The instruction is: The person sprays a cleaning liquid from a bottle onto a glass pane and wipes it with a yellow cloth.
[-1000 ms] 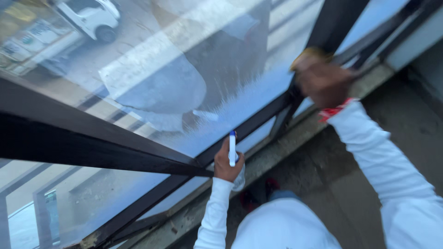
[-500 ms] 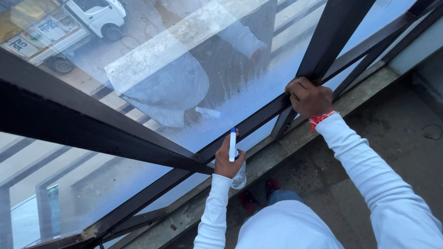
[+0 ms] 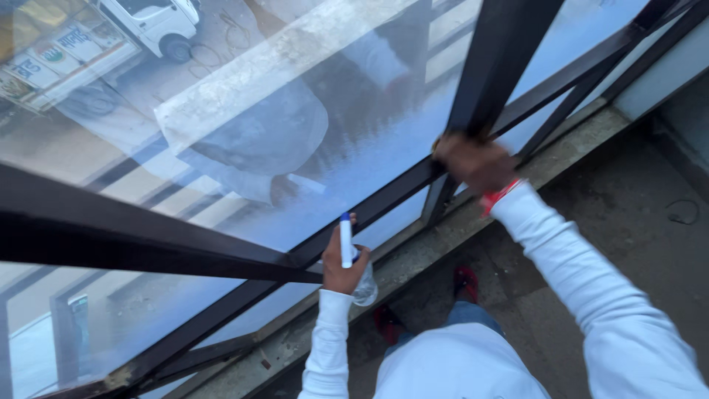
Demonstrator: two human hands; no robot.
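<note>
My left hand (image 3: 336,267) is closed around a clear spray bottle (image 3: 364,287). Its white and blue nozzle (image 3: 346,240) points up at the glass pane (image 3: 244,185). My right hand (image 3: 469,161) is blurred. It presses in a fist on the black metal window frame (image 3: 391,193), where the upright bar (image 3: 495,59) meets the sloping bar. A sliver of a yellowish cloth (image 3: 436,142) shows at the hand's left edge, and the rest is hidden. Wet, foamy streaks (image 3: 399,144) cover the glass left of that hand.
A thick black bar (image 3: 111,236) crosses the lower left. A rough concrete sill (image 3: 436,240) runs under the frame, with grey floor (image 3: 635,222) to the right. My red shoes (image 3: 465,281) stand by the sill. Outside and below, a white truck (image 3: 148,22) is parked.
My right hand has come down and left along the upright bar to the frame joint. The left hand with the bottle sits slightly lower and further left. The view has shifted.
</note>
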